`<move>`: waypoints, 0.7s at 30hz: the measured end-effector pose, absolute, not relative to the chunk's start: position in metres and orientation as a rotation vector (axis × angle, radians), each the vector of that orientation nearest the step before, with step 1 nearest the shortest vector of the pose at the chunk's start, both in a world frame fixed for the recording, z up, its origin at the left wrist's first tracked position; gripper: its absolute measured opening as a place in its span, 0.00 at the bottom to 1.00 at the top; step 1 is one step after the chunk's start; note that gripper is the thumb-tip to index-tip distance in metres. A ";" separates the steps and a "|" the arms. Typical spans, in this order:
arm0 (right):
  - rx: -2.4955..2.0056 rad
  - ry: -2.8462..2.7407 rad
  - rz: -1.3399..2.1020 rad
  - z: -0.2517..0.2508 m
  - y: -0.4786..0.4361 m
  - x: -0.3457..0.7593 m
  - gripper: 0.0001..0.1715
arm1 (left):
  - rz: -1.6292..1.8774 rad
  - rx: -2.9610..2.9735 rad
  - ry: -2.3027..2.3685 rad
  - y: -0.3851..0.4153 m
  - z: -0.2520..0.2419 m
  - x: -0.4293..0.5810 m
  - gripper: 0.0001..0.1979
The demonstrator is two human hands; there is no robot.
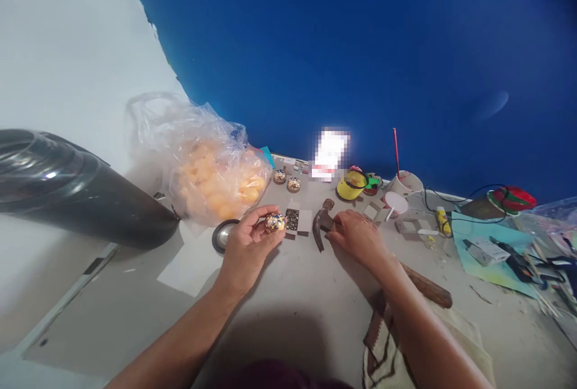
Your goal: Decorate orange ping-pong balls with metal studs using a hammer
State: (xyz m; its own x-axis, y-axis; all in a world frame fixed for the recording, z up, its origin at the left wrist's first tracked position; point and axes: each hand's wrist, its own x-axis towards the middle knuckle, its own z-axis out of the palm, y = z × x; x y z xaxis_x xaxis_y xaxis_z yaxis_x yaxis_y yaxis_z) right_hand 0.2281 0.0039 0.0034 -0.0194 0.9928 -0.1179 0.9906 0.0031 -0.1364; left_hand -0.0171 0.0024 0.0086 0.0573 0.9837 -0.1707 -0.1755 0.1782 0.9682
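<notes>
My left hand [247, 245] pinches a small round ball [275, 222] dotted with shiny gold, white and dark studs between thumb and fingers. Just beyond it is a small open box [292, 219] filled with tiny shiny metal pieces, perhaps tacks. My right hand [358, 234] is closed around the handle of a claw hammer [323, 223], close to its head. The wooden end of that handle shows beyond my forearm. Two similar studded balls, one a gold-dotted ball [294, 184], rest farther back. A round metal disc with a dark rim [220, 236] lies partly behind my left hand.
A clear plastic bag [211, 172] of yellow-orange balls stands at left beside a large dark roll [90, 196]. Along the back are a yellow container [351, 186] and a white cup [406, 183]. A glue gun [518, 261] lies at right; a patterned cloth [387, 347] is in front.
</notes>
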 end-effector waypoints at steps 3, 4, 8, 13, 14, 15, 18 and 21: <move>-2.058 -2.178 0.161 0.019 0.003 0.219 0.09 | 1.153 1.168 1.197 0.000 0.007 -0.019 0.22; -2.011 -2.182 0.148 0.025 0.004 0.213 0.09 | 1.164 1.227 1.213 0.000 0.006 -0.019 0.21; -1.901 -2.413 0.184 0.037 0.019 0.180 0.11 | 1.140 1.238 1.199 -0.001 0.007 -0.019 0.21; -1.904 -2.677 0.205 0.029 0.043 0.152 0.11 | 1.045 0.760 0.928 0.002 0.015 -0.018 0.22; -1.920 -2.689 0.215 0.027 0.046 0.149 0.11 | 1.028 0.688 0.877 0.003 0.016 -0.018 0.22; -1.933 -2.692 0.222 0.026 0.048 0.147 0.12 | 1.015 0.636 0.837 0.004 0.017 -0.018 0.21; -1.953 -2.689 0.228 0.025 0.052 0.142 0.13 | 0.997 0.558 0.764 0.007 0.015 -0.018 0.19; -1.950 -2.695 0.235 0.025 0.054 0.140 0.13 | 1.010 0.492 0.718 0.008 0.012 -0.018 0.17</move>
State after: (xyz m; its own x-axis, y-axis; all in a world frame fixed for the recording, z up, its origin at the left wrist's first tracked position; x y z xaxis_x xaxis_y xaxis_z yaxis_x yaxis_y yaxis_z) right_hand 0.1400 0.0536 0.0249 -0.3036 0.9229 -0.2369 0.9500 0.3123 -0.0006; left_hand -0.0179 0.0082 0.0116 0.3394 0.8883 -0.3093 -0.5847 0.4568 0.6704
